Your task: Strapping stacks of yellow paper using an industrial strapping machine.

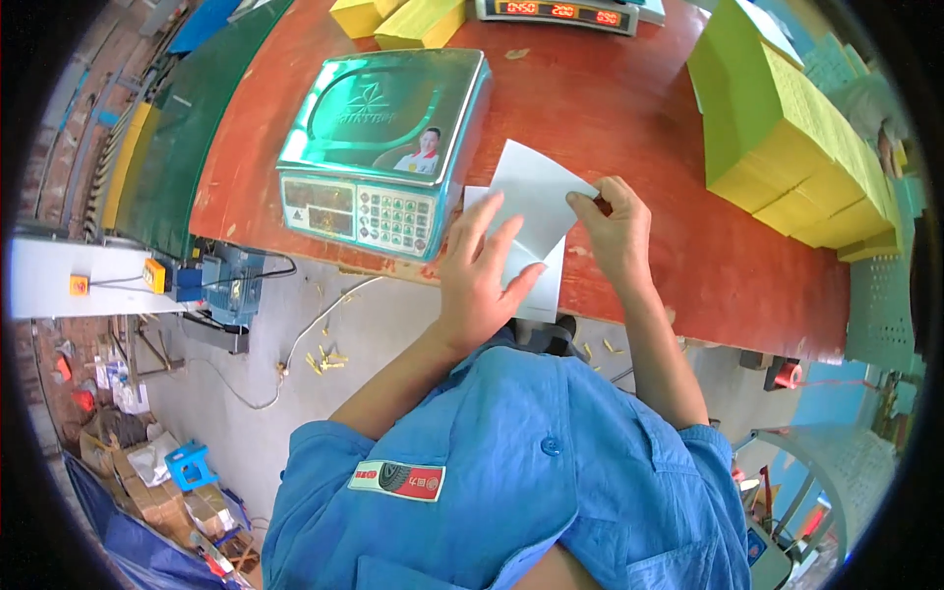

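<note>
At the front edge of the red table lies a white paper sheet (pixel 543 192), its surface creased and its right corner lifted. My right hand (pixel 619 231) pinches that corner between thumb and fingers. Spread fingers of my left hand (pixel 482 270) rest at the sheet's left side. Beneath it, more white paper (pixel 541 290) sticks out over the table edge toward me; I cannot tell whether it is a separate sheet. Just left of my left hand stands a digital scale (pixel 383 147) with a keypad and a clear plastic cover.
Yellow stacked blocks (pixel 787 147) stand on the red table (pixel 590 88) at right, more yellow packs (pixel 421 22) at the far side. A second scale (pixel 560 12) shows lit red digits. A blue motor (pixel 233 285) and loose cable (pixel 295 344) are on the left.
</note>
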`<state>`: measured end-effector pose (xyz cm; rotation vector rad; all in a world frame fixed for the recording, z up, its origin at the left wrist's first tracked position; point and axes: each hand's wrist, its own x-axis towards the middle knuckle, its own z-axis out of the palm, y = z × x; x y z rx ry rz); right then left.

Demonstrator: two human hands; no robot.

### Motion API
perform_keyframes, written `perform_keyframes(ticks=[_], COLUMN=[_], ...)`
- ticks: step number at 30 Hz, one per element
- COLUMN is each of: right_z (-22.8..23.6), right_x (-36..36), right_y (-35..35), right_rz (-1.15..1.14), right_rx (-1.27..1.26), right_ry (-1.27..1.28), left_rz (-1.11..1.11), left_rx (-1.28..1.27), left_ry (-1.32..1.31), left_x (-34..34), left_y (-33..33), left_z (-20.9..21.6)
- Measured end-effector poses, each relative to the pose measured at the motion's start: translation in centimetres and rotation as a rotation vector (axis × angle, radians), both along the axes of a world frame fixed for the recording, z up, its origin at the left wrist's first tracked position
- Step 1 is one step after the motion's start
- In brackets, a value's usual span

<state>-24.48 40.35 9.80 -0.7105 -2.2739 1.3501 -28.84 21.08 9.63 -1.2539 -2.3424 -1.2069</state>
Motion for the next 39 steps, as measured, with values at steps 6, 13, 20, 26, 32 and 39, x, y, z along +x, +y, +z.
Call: perform_keyframes(ticks=[6,13,20,26,32,39], right_z=[2.9,0.4,-4.9,-4.5,-4.1,-4.6], right_x=[0.7,3.6,5.4,5.3,5.0,5.4], right_y=[-2.8,-2.2,-5.4,-5.0,-4.8,-4.5], right_rz=[0.265,0.27,0.497,0.581,0.566,0.512], right_rx=[-0.418,-0.327,0.605,0.633,0.631,0.459], right_ry=[0.179,0.135,-0.071,-0.081,0.032,0.059], left_rz=[-0.035,0.139,0.122,0.186,0.163,0.17], left_rx=[0.084,0.568,0.772,0.718,0.561,0.54], left_ry=[-0.155,-0.974,-1.341,-1.222,-0.995,-0.874], left_x=[-0.8,-4.9,-6.5,-6.4,-5.9,-5.7], left_y=[2.8,-2.4,-8.6,-11.4,-12.6,-12.7], left_z=[-0.7,-0.8,-0.1,0.6,1.6,2.6])
